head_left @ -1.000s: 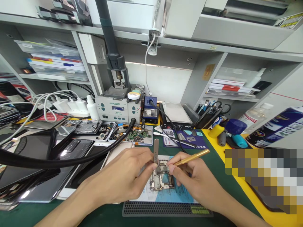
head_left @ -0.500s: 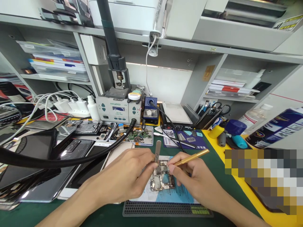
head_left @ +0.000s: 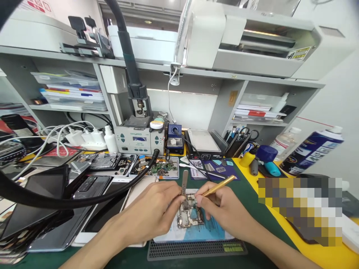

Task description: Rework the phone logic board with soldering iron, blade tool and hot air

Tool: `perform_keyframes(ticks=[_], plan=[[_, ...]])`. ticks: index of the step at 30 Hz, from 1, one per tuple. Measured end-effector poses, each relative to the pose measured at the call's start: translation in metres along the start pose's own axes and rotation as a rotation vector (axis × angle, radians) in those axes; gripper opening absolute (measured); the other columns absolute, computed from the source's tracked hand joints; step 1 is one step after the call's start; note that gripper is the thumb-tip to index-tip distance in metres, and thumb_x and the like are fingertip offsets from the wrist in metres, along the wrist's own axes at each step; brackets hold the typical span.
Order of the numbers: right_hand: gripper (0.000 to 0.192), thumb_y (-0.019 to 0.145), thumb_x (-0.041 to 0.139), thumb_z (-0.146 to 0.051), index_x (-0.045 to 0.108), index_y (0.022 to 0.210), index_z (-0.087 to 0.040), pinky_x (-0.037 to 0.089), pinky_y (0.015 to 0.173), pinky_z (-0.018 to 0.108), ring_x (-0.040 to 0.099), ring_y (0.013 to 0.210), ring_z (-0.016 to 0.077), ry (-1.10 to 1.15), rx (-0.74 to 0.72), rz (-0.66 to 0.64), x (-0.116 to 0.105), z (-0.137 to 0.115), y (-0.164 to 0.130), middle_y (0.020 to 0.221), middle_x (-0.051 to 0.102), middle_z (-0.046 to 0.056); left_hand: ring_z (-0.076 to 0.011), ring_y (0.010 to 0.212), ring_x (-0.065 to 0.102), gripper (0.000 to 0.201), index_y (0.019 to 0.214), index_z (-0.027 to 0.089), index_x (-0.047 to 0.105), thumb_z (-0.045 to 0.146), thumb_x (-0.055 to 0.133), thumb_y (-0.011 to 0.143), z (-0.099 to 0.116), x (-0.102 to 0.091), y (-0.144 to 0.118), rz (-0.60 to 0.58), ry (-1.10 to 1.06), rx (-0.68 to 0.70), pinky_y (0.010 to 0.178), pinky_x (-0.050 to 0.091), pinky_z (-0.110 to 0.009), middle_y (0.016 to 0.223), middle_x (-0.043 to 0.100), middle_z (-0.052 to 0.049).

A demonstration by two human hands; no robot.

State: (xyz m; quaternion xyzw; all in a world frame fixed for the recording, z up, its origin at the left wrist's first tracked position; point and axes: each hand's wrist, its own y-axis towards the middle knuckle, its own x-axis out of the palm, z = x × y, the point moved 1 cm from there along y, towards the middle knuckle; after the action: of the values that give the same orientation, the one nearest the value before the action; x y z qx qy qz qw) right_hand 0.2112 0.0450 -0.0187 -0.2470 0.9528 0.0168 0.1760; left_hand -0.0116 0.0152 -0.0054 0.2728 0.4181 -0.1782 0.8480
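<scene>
Gold-coloured, a slim tool sat pinched in the right hand; the left hand pinched a flat metal tool. Between both grips, equally near, lay the circuit board, its long axis seemingly running near to far.

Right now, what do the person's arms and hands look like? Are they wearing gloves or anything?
No gloves! The left hand and right hand are bare. Both forearms are bare too, with no sleeves in view. I can see no watch, bracelet, ring or markings, though some fingers are partly hidden.
</scene>
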Motion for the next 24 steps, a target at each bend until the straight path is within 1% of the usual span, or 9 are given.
perform_keyframes(ticks=[4, 7, 10, 12, 14, 16, 18, 21, 24], plan=[[0.019, 0.098, 0.059, -0.033, 0.06, 0.084, -0.02, 0.042, 0.052, 0.024, 0.052, 0.051, 0.0116, 0.007, -0.026, 0.005, 0.001, 0.0, 0.002, 0.059, 0.046, -0.008, -0.0179, 0.072, 0.054, 0.026, 0.085, 0.02, 0.055, 0.024, 0.04, 0.106, 0.0, 0.0, 0.002, 0.053, -0.003, 0.011, 0.069, 0.039, -0.031, 0.08, 0.058, -0.001], [0.021, 0.096, 0.062, -0.034, 0.06, 0.081, -0.019, 0.043, 0.051, 0.023, 0.054, 0.049, 0.0115, 0.009, -0.04, 0.013, 0.001, 0.0, 0.003, 0.056, 0.048, -0.008, -0.0174, 0.073, 0.055, 0.027, 0.085, 0.02, 0.055, 0.026, 0.04, 0.106, -0.001, -0.002, 0.003, 0.103, -0.013, -0.003, 0.069, 0.04, -0.03, 0.08, 0.058, -0.001], [0.028, 0.095, 0.064, -0.04, 0.06, 0.078, -0.019, 0.041, 0.046, 0.023, 0.053, 0.043, 0.0107, 0.019, -0.049, 0.04, 0.0, -0.001, 0.006, 0.055, 0.056, -0.006, -0.017, 0.068, 0.053, 0.029, 0.08, 0.02, 0.053, 0.03, 0.042, 0.105, -0.003, -0.002, 0.003, 0.153, -0.021, -0.035, 0.066, 0.039, -0.029, 0.075, 0.057, 0.0], [0.033, 0.095, 0.064, -0.046, 0.059, 0.075, -0.019, 0.037, 0.041, 0.023, 0.051, 0.038, 0.0098, 0.034, -0.054, 0.083, -0.002, -0.002, 0.007, 0.055, 0.059, -0.005, -0.0175, 0.068, 0.055, 0.029, 0.08, 0.021, 0.054, 0.033, 0.044, 0.104, -0.005, -0.001, 0.002, 0.189, -0.03, -0.06, 0.064, 0.04, -0.029, 0.075, 0.058, 0.0], [0.039, 0.095, 0.063, -0.051, 0.057, 0.072, -0.02, 0.034, 0.038, 0.023, 0.047, 0.034, 0.0088, 0.046, -0.07, 0.152, -0.005, -0.002, 0.009, 0.049, 0.057, -0.006, -0.0183, 0.069, 0.058, 0.027, 0.084, 0.021, 0.057, 0.034, 0.044, 0.104, -0.007, -0.001, 0.002, 0.227, -0.048, -0.084, 0.064, 0.042, -0.029, 0.076, 0.061, -0.001], [0.042, 0.096, 0.063, -0.052, 0.054, 0.068, -0.021, 0.035, 0.04, 0.023, 0.043, 0.034, 0.0083, 0.05, -0.102, 0.253, -0.011, -0.003, 0.01, 0.042, 0.05, -0.008, -0.0182, 0.07, 0.062, 0.027, 0.087, 0.021, 0.058, 0.035, 0.043, 0.104, -0.009, 0.0, 0.003, 0.265, -0.074, -0.104, 0.065, 0.045, -0.029, 0.078, 0.065, -0.001], [0.043, 0.096, 0.065, -0.051, 0.052, 0.068, -0.021, 0.037, 0.042, 0.022, 0.042, 0.036, 0.0081, 0.05, -0.136, 0.375, -0.021, -0.004, 0.013, 0.04, 0.049, -0.009, -0.0177, 0.072, 0.065, 0.027, 0.088, 0.022, 0.058, 0.036, 0.042, 0.105, -0.011, 0.0, 0.004, 0.302, -0.096, -0.114, 0.066, 0.047, -0.028, 0.082, 0.069, -0.002], [0.037, 0.099, 0.064, -0.047, 0.057, 0.077, -0.018, 0.04, 0.043, 0.02, 0.045, 0.04, 0.0074, 0.047, -0.149, 0.533, -0.041, -0.004, 0.018, 0.052, 0.054, -0.009, -0.0176, 0.077, 0.067, 0.028, 0.089, 0.022, 0.056, 0.038, 0.04, 0.106, -0.015, 0.001, 0.006, 0.373, -0.109, -0.124, 0.066, 0.049, -0.027, 0.087, 0.07, -0.003], [0.027, 0.103, 0.061, -0.041, 0.065, 0.097, -0.015, 0.049, 0.048, 0.022, 0.056, 0.051, 0.0084, 0.034, -0.1, 0.605, -0.062, -0.002, 0.025, 0.074, 0.063, -0.004, -0.0178, 0.07, 0.065, 0.025, 0.098, 0.022, 0.056, 0.04, 0.04, 0.106, -0.018, 0.002, 0.006, 0.445, -0.098, -0.131, 0.063, 0.049, -0.028, 0.077, 0.066, -0.001]])
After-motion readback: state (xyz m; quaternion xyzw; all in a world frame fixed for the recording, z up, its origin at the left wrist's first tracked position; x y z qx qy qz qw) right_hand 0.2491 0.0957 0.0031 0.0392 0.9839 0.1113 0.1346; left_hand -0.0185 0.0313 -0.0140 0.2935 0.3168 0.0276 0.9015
